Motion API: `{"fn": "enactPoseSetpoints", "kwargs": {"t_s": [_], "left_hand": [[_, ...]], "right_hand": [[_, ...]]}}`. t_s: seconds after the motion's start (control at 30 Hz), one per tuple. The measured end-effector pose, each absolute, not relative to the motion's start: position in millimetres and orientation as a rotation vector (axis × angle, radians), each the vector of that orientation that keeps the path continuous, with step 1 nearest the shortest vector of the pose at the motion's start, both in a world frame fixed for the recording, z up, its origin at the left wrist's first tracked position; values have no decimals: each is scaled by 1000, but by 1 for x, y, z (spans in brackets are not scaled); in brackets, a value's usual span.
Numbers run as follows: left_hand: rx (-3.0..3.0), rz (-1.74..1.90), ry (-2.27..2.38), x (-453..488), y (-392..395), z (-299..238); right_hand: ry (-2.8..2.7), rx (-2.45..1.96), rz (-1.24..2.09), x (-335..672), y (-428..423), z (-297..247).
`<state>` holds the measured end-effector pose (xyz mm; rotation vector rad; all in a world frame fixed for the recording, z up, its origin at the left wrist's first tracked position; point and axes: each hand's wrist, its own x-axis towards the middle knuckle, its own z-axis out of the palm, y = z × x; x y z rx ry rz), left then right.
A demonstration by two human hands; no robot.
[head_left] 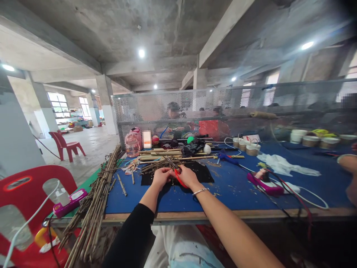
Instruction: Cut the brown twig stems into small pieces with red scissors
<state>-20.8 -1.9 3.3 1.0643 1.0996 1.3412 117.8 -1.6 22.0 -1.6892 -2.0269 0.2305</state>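
My left hand is closed on a small bundle of thin dry twigs lying over a black mat on the blue table. Right beside it, my right hand grips red-handled scissors, whose blades point at the twigs. A silver bracelet sits on my right wrist. Both hands nearly touch over the mat.
A long bundle of sticks hangs off the table's left edge. A pink glue gun with cables lies to the right, by white cloth. Cups, a pink jug and a mesh screen with people behind stand at the back. Red chairs stand to the left.
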Motion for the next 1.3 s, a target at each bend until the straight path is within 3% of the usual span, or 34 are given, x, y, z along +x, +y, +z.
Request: {"fn": "enactPoseSetpoints", "kwargs": {"t_s": [1.3], "left_hand": [[1072,1355,1000,-25,1,0]], "right_hand": [[-2068,-1685,203,117,4,14]]}}
